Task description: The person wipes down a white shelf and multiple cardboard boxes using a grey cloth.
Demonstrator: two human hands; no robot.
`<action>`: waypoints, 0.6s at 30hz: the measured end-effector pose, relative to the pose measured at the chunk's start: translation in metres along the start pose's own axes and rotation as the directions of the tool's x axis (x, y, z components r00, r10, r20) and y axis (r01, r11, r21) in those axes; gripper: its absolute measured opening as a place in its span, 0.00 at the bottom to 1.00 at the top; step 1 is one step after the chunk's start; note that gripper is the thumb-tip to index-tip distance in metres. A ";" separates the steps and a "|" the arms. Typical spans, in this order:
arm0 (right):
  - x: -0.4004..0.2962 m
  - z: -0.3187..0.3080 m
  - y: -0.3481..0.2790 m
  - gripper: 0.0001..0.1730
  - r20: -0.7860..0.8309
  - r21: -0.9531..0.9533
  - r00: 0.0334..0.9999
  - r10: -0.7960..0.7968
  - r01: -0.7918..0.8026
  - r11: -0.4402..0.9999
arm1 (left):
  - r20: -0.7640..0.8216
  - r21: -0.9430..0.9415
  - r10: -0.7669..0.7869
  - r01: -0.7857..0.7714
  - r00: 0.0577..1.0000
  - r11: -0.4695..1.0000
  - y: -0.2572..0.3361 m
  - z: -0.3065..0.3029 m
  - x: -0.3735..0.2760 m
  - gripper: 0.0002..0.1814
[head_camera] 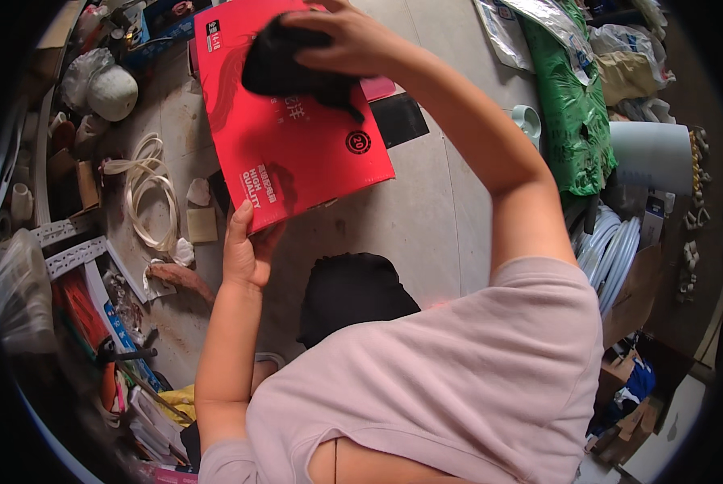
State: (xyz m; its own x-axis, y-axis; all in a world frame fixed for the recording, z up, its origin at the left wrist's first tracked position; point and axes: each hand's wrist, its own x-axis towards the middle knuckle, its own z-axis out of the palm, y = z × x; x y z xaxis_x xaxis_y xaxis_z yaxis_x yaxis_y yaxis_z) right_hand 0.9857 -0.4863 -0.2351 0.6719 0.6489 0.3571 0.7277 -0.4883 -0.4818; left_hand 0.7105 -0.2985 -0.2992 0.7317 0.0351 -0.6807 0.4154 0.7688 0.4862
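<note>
A large red cardboard box [313, 157] with printed writing is held up in front of me, tilted. My left hand [246, 254] grips its near lower corner, thumb on the printed face and fingers beneath. At the box's upper part, my right hand [343, 42] holds a bunched black cloth [289, 57]. The cloth lies over or just above the printed face; whether it touches is hard to tell. A loose end of it hangs to the right. The far edge of the box is partly hidden by my right hand and the cloth.
A coil of cream tubing [149, 199], a yellowish square pad [202, 225] and a reddish-brown root-like piece [180, 275] lie on the tiled floor at left. Right are a green plastic-wrapped bundle [564, 109], a pale mug [526, 124] and coiled pale hose [609, 260].
</note>
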 end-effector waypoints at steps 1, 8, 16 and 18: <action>0.023 0.013 0.010 0.34 0.127 -0.167 0.992 0.017 0.004 0.986 | -0.007 0.016 -0.016 0.016 1.000 1.000 0.000 -0.001 0.001 0.29; 0.031 0.084 -0.018 0.29 0.096 -0.367 0.993 -0.071 0.102 0.925 | -0.023 -0.005 -0.021 0.021 1.000 1.000 0.003 0.006 0.003 0.29; -0.124 0.006 -0.099 0.22 0.330 0.128 0.836 -0.439 0.420 0.898 | 0.102 -0.069 -0.073 0.081 0.992 0.994 -0.001 -0.017 0.012 0.38; -0.146 -0.021 -0.085 0.20 0.345 0.088 0.798 -0.493 0.496 0.864 | 0.124 -0.033 -0.100 0.105 0.987 0.994 0.007 -0.016 0.011 0.37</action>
State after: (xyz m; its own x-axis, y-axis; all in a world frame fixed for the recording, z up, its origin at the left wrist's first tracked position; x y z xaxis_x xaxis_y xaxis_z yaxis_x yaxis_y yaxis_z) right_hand 0.8284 -0.5514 -0.2293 0.1298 0.9604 0.2464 0.9496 -0.0488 -0.3097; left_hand 0.7132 -0.2822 -0.3119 0.7479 -0.1219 -0.6525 0.4719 0.7889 0.3936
